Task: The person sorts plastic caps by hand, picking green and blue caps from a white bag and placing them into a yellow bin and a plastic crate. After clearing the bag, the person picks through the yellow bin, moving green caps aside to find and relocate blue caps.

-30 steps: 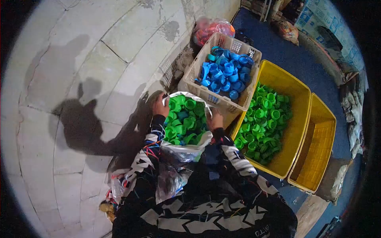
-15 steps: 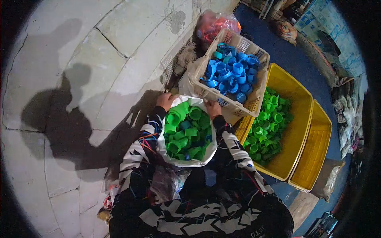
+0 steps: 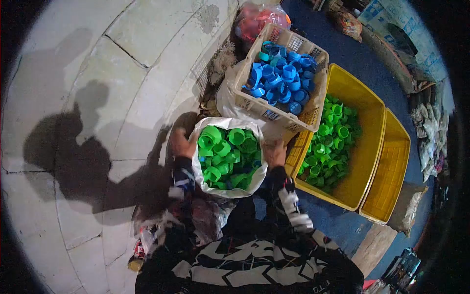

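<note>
A white sack (image 3: 198, 175) with a rolled-down rim stands in front of me, filled with green plastic caps (image 3: 223, 148). A few bluish pieces show among them. At the sack's left side is my left hand (image 3: 182, 144), blurred, its fingers partly hidden. My right hand (image 3: 275, 154) has its fingers curled on the sack's right edge. Just beyond it, a beige plastic crate (image 3: 267, 111) holds blue caps (image 3: 281, 76). A yellow bin (image 3: 364, 105) to the right has more green caps (image 3: 333, 142) in it.
A second yellow bin (image 3: 391, 161) sits against the first. Red items fill a clear bag (image 3: 262, 22) behind the crate. A pale slab wall or floor (image 3: 122, 73) lies left, with my shadow on it. Crumpled plastic (image 3: 203, 220) is near my lap.
Both hands have come down from the far rim corners to the sack's sides. The caps inside have shifted, and the bluish piece near the middle no longer shows there. The view has moved slightly.
</note>
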`<state>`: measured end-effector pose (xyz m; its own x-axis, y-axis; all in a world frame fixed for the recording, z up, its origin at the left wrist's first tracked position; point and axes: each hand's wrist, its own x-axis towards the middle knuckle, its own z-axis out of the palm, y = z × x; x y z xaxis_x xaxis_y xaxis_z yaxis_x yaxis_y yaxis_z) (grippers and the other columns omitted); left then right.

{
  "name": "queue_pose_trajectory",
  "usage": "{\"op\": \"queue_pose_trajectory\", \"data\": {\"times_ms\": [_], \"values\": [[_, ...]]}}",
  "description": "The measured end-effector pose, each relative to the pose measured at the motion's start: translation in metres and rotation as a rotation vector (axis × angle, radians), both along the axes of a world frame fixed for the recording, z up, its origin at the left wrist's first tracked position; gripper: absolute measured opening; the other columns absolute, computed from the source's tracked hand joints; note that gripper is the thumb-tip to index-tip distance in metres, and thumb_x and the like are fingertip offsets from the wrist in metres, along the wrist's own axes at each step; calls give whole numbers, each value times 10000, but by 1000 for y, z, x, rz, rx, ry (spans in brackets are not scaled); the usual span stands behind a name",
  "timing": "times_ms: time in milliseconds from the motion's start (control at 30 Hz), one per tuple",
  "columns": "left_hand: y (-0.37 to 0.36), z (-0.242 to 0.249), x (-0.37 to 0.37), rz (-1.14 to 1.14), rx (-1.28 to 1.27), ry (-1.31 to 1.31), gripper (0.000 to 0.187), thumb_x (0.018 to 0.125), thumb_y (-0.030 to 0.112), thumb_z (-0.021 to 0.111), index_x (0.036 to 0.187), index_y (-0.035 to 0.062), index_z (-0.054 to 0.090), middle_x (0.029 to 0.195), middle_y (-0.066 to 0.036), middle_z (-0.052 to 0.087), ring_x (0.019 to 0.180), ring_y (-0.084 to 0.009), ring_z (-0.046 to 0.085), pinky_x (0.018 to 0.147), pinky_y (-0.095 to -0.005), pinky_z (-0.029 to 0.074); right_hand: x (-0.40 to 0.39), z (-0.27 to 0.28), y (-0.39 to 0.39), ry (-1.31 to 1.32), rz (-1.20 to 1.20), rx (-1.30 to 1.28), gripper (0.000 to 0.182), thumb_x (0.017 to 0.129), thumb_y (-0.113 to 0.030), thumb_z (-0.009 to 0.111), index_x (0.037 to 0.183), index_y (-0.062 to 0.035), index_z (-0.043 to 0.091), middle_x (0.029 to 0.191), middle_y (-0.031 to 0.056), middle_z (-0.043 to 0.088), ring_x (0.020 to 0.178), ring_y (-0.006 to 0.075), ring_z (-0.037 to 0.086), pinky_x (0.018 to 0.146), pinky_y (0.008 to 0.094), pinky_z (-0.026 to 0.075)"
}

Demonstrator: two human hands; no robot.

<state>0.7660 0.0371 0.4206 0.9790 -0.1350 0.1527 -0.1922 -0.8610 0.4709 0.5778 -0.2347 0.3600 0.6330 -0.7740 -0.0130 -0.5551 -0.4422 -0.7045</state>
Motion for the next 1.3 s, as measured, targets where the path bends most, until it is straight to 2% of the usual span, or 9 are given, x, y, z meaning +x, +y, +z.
{"op": "queue_pose_trajectory", "data": {"times_ms": [300,400,467,567,700,800,933,1133,1300], "values": [[24,-27,-51,157,-195,378,723,800,663,440,823,-33,635,763,-298,577,782,-440,570,732,-486,428,-21,-4,38,78,-228,253,273,819,-204,598,993,4,569,821,138,635,716,317,609,632,403,474],[34,-23,-46,224,-718,666,625,853,573,466,941,-18,651,893,-129,666,833,-274,622,749,-403,462,-33,-121,-7,-337,-231,1231,304,868,-241,530,1058,-6,563,892,59,648,763,257,614,708,397,486],[19,20,-62,316,-1360,880,610,858,577,462,978,9,650,897,-86,666,824,-238,621,751,-385,470,-33,14,5,-612,-316,1769,312,890,-217,497,1122,-12,539,1018,76,631,890,234,599,796,364,480],[37,-36,-51,118,-1589,1020,561,863,559,468,1057,56,627,928,-75,650,838,-223,610,769,-363,478,-33,-11,3,-536,105,1199,454,880,-411,483,1125,-33,542,1015,90,629,863,265,594,793,358,475],[55,-112,-25,300,-1086,703,657,810,567,548,1041,-46,598,949,-153,632,887,-263,590,780,-358,450,-23,-93,-4,-848,-321,1517,651,765,-545,619,1113,-3,527,1041,147,615,838,312,605,773,365,478],[33,-64,-67,487,-488,356,685,792,511,609,1100,-95,524,1025,-202,601,932,-284,578,824,-400,437,-26,-79,-5,-276,-672,731,727,732,-590,627,1096,29,516,1060,221,592,909,329,597,799,392,471],[32,-87,-171,436,-152,250,596,789,292,656,1293,107,399,991,-204,552,908,-317,558,756,-409,460,-54,-17,49,352,-725,633,747,652,-499,694,1124,44,494,961,164,615,906,276,610,764,380,489],[43,-71,-191,518,-1162,1002,637,788,117,604,1357,184,324,685,-106,507,651,-263,532,563,-382,444,-82,4,53,686,577,-36,786,535,-423,773,1116,36,510,942,144,631,932,290,608,771,391,497],[41,-66,-199,128,-368,565,449,798,181,588,1215,69,464,663,-75,500,622,-233,514,572,-380,424,-56,-2,89,-20,-451,1144,477,722,-339,658,1032,12,566,948,144,622,848,269,604,740,420,488]]}}
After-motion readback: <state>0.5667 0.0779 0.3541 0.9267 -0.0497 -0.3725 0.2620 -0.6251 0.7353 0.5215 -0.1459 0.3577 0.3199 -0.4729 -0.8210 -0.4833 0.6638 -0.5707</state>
